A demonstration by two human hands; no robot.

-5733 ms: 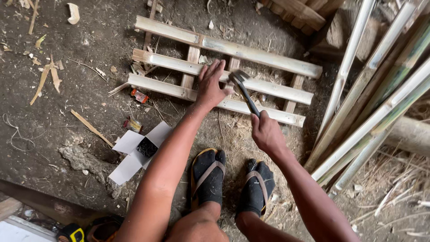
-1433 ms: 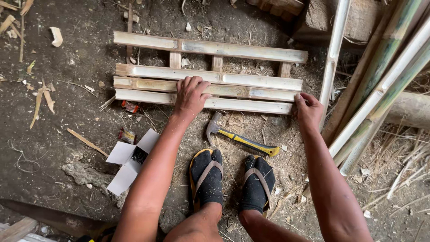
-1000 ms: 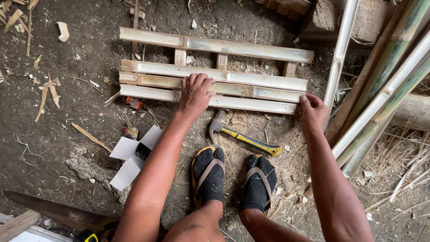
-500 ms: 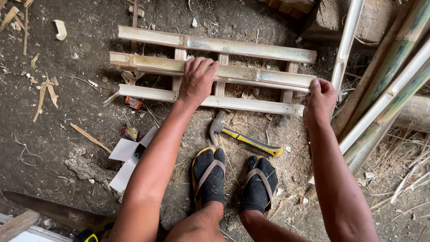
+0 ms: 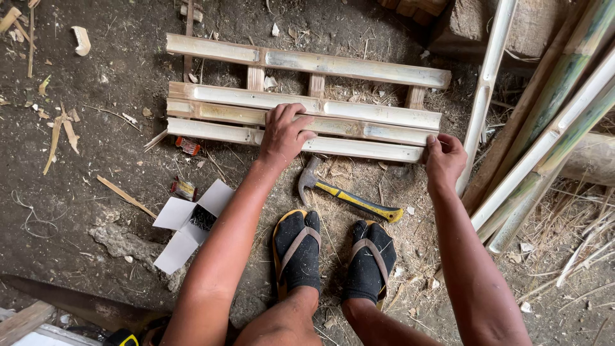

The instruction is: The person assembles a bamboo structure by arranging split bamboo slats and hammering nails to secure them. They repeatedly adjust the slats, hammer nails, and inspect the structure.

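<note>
A person squatting on a dirt floor (image 5: 122,192) works a ladder-like frame of pale split-bamboo slats (image 5: 307,106) laid flat just ahead of two feet in black socks and sandals (image 5: 333,256). The frame's slats run side to side across the view, nailed over short wooden crosspieces (image 5: 316,84) that run away from the person.

The left hand (image 5: 284,133) lies palm-down on the nearer slats, left of the frame's middle, fingers curled over the second slat from the near edge; its grip presses on the bamboo and does not close round it. The right hand (image 5: 445,159) is at the right end of the nearest slat (image 5: 359,148), thumb and fingers pinched together on that end. Both grips thus sit on the same near side of the frame, set apart along the slat's long axis, with the right hand at the tip and the left toward the centre.

A claw hammer with a yellow-and-black handle (image 5: 349,197) lies on the straw between frame and feet, untouched, head toward the left hand, handle pointing toward the right foot. It is close to both hands, its head nearer the left.

An opened white cardboard box of dark nails (image 5: 192,221) sits to the left of the feet. Long green and pale bamboo poles (image 5: 551,128) lean at the right.
</note>
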